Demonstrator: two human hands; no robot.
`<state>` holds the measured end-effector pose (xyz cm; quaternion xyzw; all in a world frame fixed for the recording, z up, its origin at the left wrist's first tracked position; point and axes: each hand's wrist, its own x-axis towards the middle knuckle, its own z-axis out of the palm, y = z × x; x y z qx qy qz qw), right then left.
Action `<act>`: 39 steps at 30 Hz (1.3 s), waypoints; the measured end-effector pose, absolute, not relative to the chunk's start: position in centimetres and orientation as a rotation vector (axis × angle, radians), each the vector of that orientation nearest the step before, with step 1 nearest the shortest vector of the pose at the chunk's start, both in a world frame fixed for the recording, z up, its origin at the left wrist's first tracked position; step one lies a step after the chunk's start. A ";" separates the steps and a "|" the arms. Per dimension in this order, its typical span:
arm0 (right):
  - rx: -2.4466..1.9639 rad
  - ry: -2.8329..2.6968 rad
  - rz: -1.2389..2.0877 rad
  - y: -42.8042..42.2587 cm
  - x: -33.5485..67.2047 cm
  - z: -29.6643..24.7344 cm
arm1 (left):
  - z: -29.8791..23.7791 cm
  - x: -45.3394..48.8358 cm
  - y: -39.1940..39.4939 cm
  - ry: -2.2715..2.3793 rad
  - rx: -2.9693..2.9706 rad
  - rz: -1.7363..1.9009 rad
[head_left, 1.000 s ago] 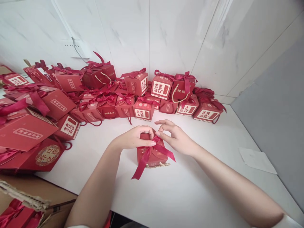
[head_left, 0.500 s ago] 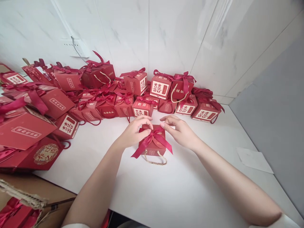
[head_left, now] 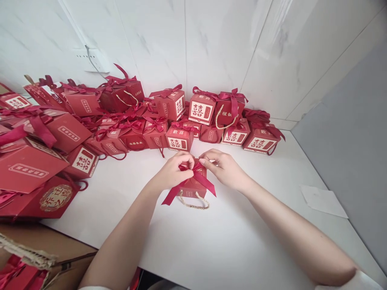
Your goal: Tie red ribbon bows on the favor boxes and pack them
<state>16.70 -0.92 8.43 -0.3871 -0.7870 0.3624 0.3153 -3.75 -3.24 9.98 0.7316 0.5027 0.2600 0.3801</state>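
Note:
A small red gift box [head_left: 193, 188] stands on the white table in front of me, its twisted cream rope handle [head_left: 195, 205] lying toward me. A dark red ribbon [head_left: 206, 183] is tied in a bow over its top, with two tails hanging to the sides. My left hand [head_left: 174, 171] pinches the ribbon's left loop between thumb and curled fingers. From the other side, my right hand [head_left: 225, 167] is closed at the right of the knot, thumb and forefinger pinching the ribbon there. The fingers partly cover the bow and the box's far edge.
Several red gift boxes with ribbons [head_left: 178, 139] are stacked along the tiled wall, and more [head_left: 39, 165] pile up at the left. An opened cardboard carton [head_left: 69, 247] sits at the lower left. A white paper [head_left: 323, 201] lies at the right by a grey panel [head_left: 356, 133].
Both hands have closed in on the bow, and their fingers now pinch the ribbon. The ribbon tails have shifted slightly. The whole view has moved a little.

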 end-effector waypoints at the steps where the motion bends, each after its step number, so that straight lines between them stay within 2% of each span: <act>1: -1.031 -2.062 0.963 -1.0 16.7 8.4 | 10.0 -3.6 -3.3 1.294 1.868 0.669; 8: -1.150 -2.039 0.942 -1.1 16.3 8.3 | 10.1 -3.3 -3.2 1.294 1.853 0.635; 16: -1.353 -2.201 0.695 -1.1 16.4 8.7 | 10.1 -4.0 -3.1 1.241 1.823 0.668; 21: -1.457 -2.141 0.794 -0.5 18.1 9.9 | 11.4 -6.6 -3.0 1.399 1.729 0.852; 24: -1.437 -2.108 0.856 -0.3 18.3 9.9 | 11.7 -8.5 -2.7 1.467 1.796 0.662; 28: -1.342 -2.117 0.909 -0.3 17.5 9.0 | 11.6 -9.8 -2.4 1.281 1.744 0.372; 39: -1.111 -1.974 1.103 -0.7 16.6 7.8 | 10.4 -9.5 -1.7 1.163 1.624 0.505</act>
